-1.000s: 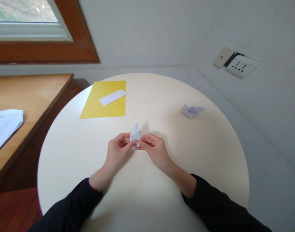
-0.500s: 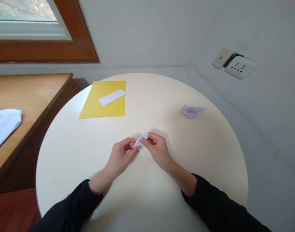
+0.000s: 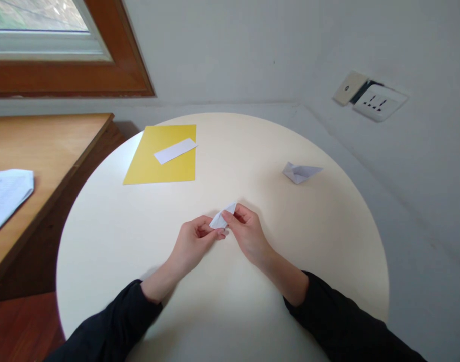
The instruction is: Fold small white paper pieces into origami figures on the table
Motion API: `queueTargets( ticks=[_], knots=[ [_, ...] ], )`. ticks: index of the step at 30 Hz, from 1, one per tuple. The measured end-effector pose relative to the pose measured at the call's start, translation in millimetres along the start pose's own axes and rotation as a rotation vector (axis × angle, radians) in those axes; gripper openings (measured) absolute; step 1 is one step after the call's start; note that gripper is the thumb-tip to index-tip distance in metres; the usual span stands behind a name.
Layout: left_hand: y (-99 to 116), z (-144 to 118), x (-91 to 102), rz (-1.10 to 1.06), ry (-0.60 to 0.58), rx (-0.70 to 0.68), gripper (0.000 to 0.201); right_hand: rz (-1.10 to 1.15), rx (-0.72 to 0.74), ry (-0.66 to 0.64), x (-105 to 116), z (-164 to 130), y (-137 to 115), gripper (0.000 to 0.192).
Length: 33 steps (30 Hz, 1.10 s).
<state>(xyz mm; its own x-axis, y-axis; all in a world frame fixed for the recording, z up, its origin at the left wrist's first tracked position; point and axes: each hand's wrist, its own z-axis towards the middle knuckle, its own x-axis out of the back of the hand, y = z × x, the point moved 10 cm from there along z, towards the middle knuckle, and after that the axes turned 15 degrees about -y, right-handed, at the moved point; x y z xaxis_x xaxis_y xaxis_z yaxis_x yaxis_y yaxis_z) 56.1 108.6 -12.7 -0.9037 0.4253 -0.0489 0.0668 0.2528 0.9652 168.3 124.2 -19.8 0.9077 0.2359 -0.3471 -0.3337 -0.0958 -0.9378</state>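
Note:
A small piece of folded white paper [image 3: 219,219] is held between my two hands, over the middle of the round table. My left hand [image 3: 194,241] pinches its lower left end, thumb in front and fingers behind. On its right side, my right hand [image 3: 247,231] grips it with the thumb pressed on the near face. The fingertips behind the paper are partly hidden. Farther off to the right, a folded paper boat [image 3: 300,172] rests on the table, apart from both hands.
The round white table [image 3: 237,146] carries a yellow sheet [image 3: 139,168] at the back left, with a white paper strip [image 3: 175,151] on it. A wooden desk [image 3: 64,146] with papers [image 3: 11,193] stands to the left. A power socket [image 3: 379,103] is on the right wall.
The folded paper has turned slightly in my hands and shows a broader flat face. Both hands have shifted a little to the right.

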Motion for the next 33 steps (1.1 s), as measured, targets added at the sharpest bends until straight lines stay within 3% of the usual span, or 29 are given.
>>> queueTargets(
  ticks=[13,25,33],
  knots=[
    [3,-2,1.4,-0.016,-0.007,-0.011,0.029,-0.002,-0.004,-0.033,-3,1,-2,0.024],
    [25,-8,8.0,0.185,0.06,-0.165,0.032,0.129,0.001,-0.011,-2,0,-1,0.018],
    [37,-16,17.0,0.464,0.193,-0.184,0.033,-0.074,-0.027,-0.056,-6,-3,-7,0.017]
  ],
)
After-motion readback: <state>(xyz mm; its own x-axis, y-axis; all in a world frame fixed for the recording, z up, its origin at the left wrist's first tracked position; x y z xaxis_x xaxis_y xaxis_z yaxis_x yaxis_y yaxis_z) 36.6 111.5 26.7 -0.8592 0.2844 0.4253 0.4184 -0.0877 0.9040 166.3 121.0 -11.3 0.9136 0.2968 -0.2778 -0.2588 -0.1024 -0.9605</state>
